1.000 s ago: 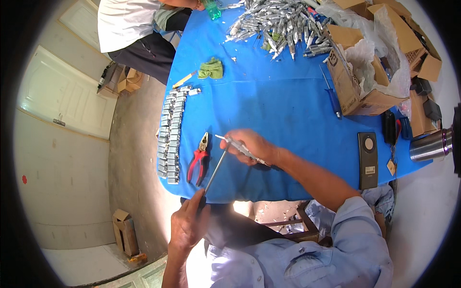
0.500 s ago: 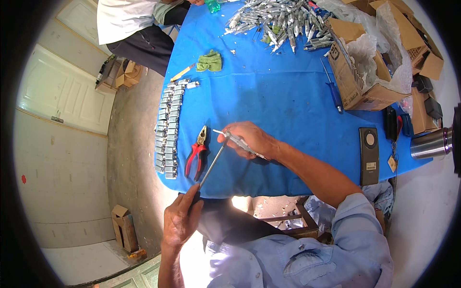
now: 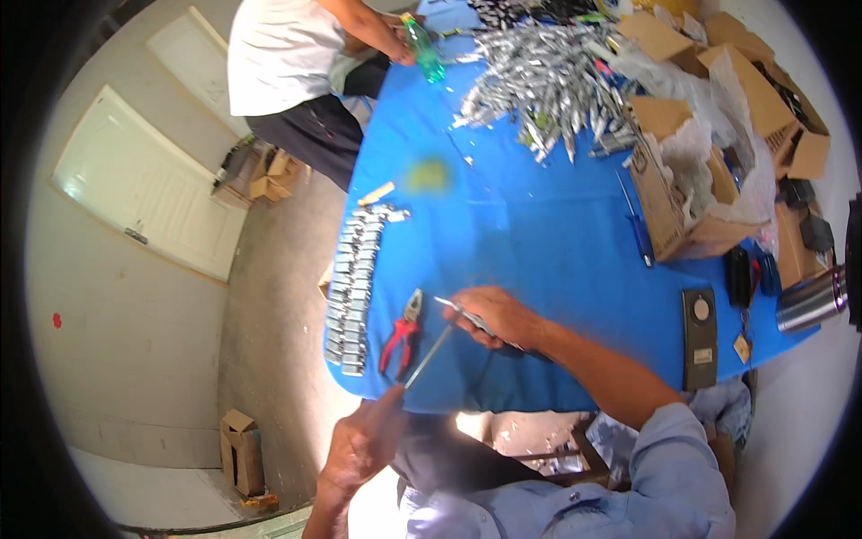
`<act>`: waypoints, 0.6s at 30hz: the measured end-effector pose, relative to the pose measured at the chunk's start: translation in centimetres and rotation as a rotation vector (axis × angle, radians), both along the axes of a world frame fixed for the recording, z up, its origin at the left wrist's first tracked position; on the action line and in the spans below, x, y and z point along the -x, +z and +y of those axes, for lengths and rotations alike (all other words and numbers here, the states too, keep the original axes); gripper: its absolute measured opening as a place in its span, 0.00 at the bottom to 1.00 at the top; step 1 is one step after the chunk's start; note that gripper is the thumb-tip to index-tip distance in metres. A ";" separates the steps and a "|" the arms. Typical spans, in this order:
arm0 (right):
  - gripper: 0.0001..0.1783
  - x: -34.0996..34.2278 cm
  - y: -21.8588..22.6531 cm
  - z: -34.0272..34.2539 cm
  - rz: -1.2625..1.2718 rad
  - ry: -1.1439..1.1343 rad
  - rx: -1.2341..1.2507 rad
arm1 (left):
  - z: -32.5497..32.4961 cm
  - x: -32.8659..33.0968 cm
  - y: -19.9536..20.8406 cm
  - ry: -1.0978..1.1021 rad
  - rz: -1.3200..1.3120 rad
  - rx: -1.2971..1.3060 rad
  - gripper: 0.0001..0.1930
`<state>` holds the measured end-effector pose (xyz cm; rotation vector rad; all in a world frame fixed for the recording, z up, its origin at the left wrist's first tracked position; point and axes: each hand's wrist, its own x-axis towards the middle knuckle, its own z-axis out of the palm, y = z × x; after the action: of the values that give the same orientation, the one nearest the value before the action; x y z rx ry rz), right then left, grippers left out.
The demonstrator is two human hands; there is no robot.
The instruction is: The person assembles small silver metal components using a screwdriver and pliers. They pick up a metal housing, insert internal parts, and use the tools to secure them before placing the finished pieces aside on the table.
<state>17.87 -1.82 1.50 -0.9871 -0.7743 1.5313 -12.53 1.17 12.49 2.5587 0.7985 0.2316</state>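
Observation:
My left hand (image 3: 364, 438), somewhat blurred, is closed round the handle of a screwdriver whose thin metal shaft (image 3: 429, 357) slants up to the right. In my right hand (image 3: 505, 316) is a slim silvery metal part (image 3: 469, 315) with a pale narrow tip, gripped by curled fingers. The shaft's end meets this part near my right fingers; the exact contact is hidden. Left of the shaft lie red-and-black pliers (image 3: 400, 344), jaws pointing away. Beyond them, small metal blocks (image 3: 356, 296) stand in two long rows by the table's left edge.
On the blue-covered table (image 3: 539, 234) rise a heap of silvery parts (image 3: 548, 81) and an open cardboard box (image 3: 660, 211). Nearby are a blue-handled screwdriver (image 3: 643, 241), dark flat device (image 3: 699, 346), steel cup (image 3: 808, 301) and green cloth (image 3: 429, 176). A co-worker (image 3: 283, 63) holds a green bottle (image 3: 424, 52).
The whole view has shifted, so the table and both hands sit lower and farther right. More of the co-worker and the green bottle shows. Both my hands keep their holds.

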 end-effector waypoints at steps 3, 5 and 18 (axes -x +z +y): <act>0.22 -0.1 -0.3 -0.4 -0.018 -0.016 -0.009 | 0.0 -0.6 0.6 0.003 0.021 -0.019 0.23; 0.21 0.1 -1.1 -0.5 -0.036 -0.042 -0.057 | -0.1 -0.1 0.1 -0.001 0.008 -0.006 0.24; 0.23 0.2 -1.1 -0.6 -0.098 -0.049 -0.070 | -0.6 -0.8 0.8 0.053 0.138 -0.260 0.23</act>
<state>17.63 -2.45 0.42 -1.0277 -0.8603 1.4128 -11.75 0.60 13.27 2.8248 0.9432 0.1870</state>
